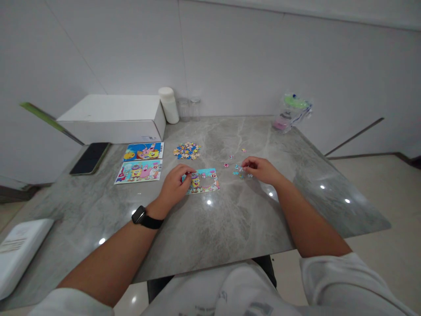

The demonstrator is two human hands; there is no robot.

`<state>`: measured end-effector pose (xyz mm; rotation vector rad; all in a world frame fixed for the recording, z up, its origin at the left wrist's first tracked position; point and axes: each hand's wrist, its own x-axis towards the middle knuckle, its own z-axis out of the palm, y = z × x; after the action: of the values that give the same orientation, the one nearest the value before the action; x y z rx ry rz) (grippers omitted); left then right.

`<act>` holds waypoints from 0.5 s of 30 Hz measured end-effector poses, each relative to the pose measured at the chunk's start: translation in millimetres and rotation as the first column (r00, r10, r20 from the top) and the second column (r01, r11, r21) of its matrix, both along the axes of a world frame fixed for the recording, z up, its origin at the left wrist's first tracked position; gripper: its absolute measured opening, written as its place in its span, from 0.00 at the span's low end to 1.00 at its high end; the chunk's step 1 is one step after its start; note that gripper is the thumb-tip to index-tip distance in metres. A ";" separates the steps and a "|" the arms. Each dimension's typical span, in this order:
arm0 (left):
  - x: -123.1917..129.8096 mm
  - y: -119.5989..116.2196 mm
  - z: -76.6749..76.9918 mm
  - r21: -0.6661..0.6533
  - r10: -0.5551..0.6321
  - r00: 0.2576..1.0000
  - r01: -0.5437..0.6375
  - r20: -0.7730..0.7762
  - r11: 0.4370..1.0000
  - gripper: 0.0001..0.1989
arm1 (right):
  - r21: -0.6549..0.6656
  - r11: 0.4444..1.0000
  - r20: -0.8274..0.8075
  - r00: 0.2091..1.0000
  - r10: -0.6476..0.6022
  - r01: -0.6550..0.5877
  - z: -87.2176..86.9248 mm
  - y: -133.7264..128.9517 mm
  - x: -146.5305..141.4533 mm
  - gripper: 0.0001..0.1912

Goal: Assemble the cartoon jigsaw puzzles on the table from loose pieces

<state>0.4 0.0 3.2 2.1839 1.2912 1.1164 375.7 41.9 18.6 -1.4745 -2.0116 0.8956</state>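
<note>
A partly assembled jigsaw puzzle (204, 189) lies on the grey table, with a gap in its middle-right part. My left hand (176, 183) rests on its left edge, fingers curled; whether anything is between them is hidden. To the right, my right hand (259, 169) has its fingertips pinched together at a small group of loose light-blue pieces (236, 173); what they hold is too small to make out. A few pink pieces (226, 165) lie apart from that group. Behind the puzzle is a pile of mixed pieces (187, 151). Two colourful cartoon picture cards (140, 171) lie on the left.
A white box (112, 129), a white bottle (169, 106) and two clear jars (194, 109) stand along the wall. A phone (90, 159) lies at the left, above a white case (23, 245). A plastic bag (291, 115) sits at the back right.
</note>
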 end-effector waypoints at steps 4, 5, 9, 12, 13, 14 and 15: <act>1.2 -1.3 0.4 0.008 -0.030 0.999 0.031 -0.021 0.999 0.11 | 0.072 0.997 -0.049 0.998 0.046 -0.042 -2.1 -6.1 -39.9 0.12; 1.5 -1.6 0.5 0.012 -0.041 0.999 0.041 -0.029 0.999 0.11 | 0.079 0.995 -0.065 0.996 0.068 -0.062 -1.9 -7.1 -49.7 0.12; 2.5 -3.8 1.4 0.023 -0.089 0.993 0.091 -0.071 0.996 0.12 | 0.081 0.987 -0.077 0.986 0.148 -0.141 -0.8 -7.5 -82.5 0.10; 3.3 -5.6 2.6 0.026 -0.122 0.987 0.125 -0.104 0.992 0.13 | 0.129 0.986 -0.059 0.991 0.117 -0.109 -5.3 -7.2 -97.9 0.06; 3.6 -6.0 2.9 0.023 -0.133 0.984 0.136 -0.116 0.990 0.13 | 0.169 0.982 -0.049 0.995 0.091 -0.082 -8.3 -7.6 -101.1 0.06; 3.9 -6.3 2.8 0.020 -0.143 0.981 0.147 -0.129 0.989 0.13 | 0.215 0.975 -0.034 0.997 0.072 -0.063 -11.8 -8.3 -103.2 0.05; 4.2 -6.5 2.6 0.017 -0.153 0.978 0.157 -0.143 0.987 0.13 | 0.258 0.964 -0.017 0.998 0.064 -0.057 -15.5 -9.3 -104.5 0.05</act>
<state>4.7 -6.5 5.8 2.3763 1.1428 0.9401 271.3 32.7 3.0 -1.2587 -2.0746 0.6430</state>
